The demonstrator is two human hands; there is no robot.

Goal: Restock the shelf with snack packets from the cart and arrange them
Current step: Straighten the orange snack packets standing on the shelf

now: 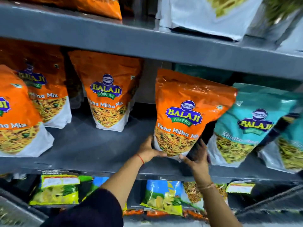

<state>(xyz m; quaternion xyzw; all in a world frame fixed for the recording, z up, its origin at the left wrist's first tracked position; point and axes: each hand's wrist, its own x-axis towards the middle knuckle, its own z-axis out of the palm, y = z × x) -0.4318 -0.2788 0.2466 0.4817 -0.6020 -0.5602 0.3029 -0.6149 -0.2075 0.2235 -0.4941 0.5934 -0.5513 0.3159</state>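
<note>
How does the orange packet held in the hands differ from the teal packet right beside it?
The orange packet reads Tikha Mitha Mix; the teal packet is another flavour, name partly blurred. The orange packet is gripped at its base by the left hand and right hand; no hand touches the teal packet. Both show the Balaji logo and lean.

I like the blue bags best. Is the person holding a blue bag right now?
No, both the left hand and the right hand grip the bottom of an orange packet.
</note>
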